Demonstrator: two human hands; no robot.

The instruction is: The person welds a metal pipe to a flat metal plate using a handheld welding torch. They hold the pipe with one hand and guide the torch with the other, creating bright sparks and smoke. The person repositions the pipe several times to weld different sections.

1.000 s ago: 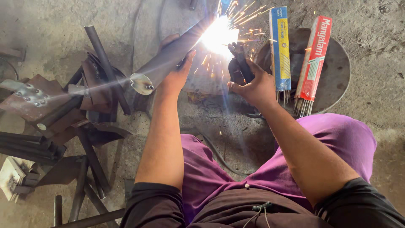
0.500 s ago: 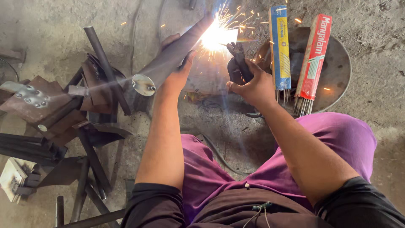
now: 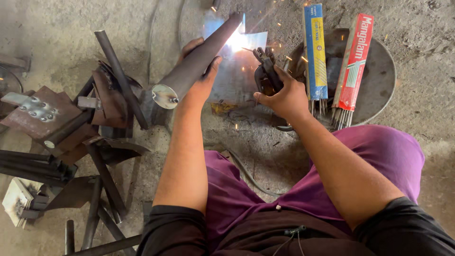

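Sparks dimmed; left hand (image 3: 201, 80) still grips pipe (image 3: 199, 59).

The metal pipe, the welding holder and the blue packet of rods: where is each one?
metal pipe (image 3: 199, 61), head view, middle of its grey shaft above the left hand.
welding holder (image 3: 266, 71), head view, dark clamp above the right hand's fingers.
blue packet of rods (image 3: 316, 52), head view, middle of its printed face.

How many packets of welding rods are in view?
2: a blue packet and a red packet, side by side, leaning in the round metal pan, just beyond the right hand.
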